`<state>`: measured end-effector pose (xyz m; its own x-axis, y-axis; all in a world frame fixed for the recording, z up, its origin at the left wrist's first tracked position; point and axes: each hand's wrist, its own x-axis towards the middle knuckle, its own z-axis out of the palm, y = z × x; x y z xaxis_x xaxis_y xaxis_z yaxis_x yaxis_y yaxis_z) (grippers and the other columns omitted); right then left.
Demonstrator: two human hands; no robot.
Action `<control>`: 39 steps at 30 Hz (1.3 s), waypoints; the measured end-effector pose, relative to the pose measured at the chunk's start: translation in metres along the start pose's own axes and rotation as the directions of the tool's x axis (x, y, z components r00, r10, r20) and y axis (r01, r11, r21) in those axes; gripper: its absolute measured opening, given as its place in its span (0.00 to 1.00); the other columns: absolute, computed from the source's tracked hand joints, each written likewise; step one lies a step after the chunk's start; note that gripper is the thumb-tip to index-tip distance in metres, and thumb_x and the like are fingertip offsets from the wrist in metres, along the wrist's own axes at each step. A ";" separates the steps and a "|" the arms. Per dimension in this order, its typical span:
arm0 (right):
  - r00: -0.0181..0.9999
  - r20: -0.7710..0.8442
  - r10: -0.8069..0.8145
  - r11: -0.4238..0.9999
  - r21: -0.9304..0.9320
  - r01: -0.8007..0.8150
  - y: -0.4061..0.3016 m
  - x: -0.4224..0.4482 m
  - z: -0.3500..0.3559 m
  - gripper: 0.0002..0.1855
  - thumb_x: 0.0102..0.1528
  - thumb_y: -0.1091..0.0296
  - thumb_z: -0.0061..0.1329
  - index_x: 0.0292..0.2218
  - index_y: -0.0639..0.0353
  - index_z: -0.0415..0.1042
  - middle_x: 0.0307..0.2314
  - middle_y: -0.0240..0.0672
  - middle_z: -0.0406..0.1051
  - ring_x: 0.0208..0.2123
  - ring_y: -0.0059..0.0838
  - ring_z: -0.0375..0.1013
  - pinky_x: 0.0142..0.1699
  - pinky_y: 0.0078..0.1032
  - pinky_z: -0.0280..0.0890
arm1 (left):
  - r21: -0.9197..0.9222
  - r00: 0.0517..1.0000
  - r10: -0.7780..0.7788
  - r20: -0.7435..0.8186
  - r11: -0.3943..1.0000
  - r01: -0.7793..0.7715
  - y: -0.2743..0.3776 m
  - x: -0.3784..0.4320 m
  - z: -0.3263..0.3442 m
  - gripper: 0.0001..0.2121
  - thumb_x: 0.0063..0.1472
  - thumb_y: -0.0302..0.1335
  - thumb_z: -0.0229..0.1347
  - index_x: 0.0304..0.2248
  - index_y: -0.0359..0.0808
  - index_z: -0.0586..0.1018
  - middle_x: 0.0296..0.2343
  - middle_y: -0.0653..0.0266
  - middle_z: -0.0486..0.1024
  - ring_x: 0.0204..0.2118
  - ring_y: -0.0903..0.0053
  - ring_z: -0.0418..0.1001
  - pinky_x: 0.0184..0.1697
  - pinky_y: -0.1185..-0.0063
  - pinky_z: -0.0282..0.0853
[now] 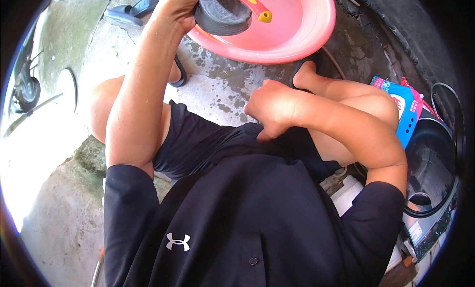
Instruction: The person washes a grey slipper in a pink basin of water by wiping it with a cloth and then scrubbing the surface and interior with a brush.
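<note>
My left hand [182, 10] grips a dark rubber slipper [224, 20] at the top edge of the head view, above the near left rim of a pink plastic basin [259, 57]. A brush-like tool with a red and yellow handle [254, 5] lies across the slipper, its yellow end pointing right. Its other end is cut off by the picture's edge, so I cannot tell what holds it. Over my lap hangs my right hand [272, 109], back upward. The fingers bend down out of sight and the thumb stands apart; no object shows in it.
A pair of grey-blue slippers [128, 16] lies on the concrete at upper left. Beside my right knee are a blue detergent bag [406, 116] and an appliance with a dark glossy lid [430, 164]. A wheeled vehicle [28, 88] stands at far left. The floor [219, 98] has wet spots.
</note>
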<state>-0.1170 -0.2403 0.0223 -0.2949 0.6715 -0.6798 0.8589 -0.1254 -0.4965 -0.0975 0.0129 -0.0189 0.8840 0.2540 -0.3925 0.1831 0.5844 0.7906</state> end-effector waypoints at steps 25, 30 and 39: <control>0.261 -0.940 0.221 0.954 0.154 -0.257 0.085 0.005 -0.065 0.25 0.56 0.62 0.56 0.51 0.65 0.69 0.40 0.56 0.67 0.41 0.55 0.74 0.45 0.41 0.71 | -0.015 0.983 0.091 -0.161 0.995 -0.094 -0.044 0.017 0.034 0.12 0.57 0.23 0.64 0.39 0.28 0.80 0.32 0.59 0.81 0.30 0.74 0.81 0.33 0.74 0.79; 0.334 -0.868 0.368 0.905 0.252 -0.341 0.086 0.022 -0.075 0.20 0.58 0.72 0.43 0.50 0.72 0.69 0.42 0.60 0.66 0.40 0.58 0.75 0.46 0.45 0.72 | -0.141 0.987 0.043 -0.156 0.988 -0.066 -0.040 0.012 0.038 0.16 0.58 0.23 0.63 0.45 0.31 0.74 0.37 0.58 0.79 0.37 0.74 0.80 0.39 0.73 0.79; 0.274 -0.818 0.506 0.859 0.507 -0.075 0.094 0.037 -0.081 0.16 0.63 0.62 0.43 0.43 0.67 0.72 0.25 0.62 0.74 0.30 0.62 0.76 0.38 0.53 0.71 | -0.377 1.000 0.011 -0.023 0.926 -0.018 -0.043 0.003 0.040 0.21 0.68 0.45 0.54 0.54 0.43 0.71 0.42 0.64 0.78 0.41 0.75 0.80 0.48 0.71 0.77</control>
<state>-0.0133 -0.1685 -0.0060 0.6965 0.7175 0.0037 0.5475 -0.5281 -0.6491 -0.0856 -0.0419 -0.0354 0.8760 0.2774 -0.3946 -0.0086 0.8269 0.5623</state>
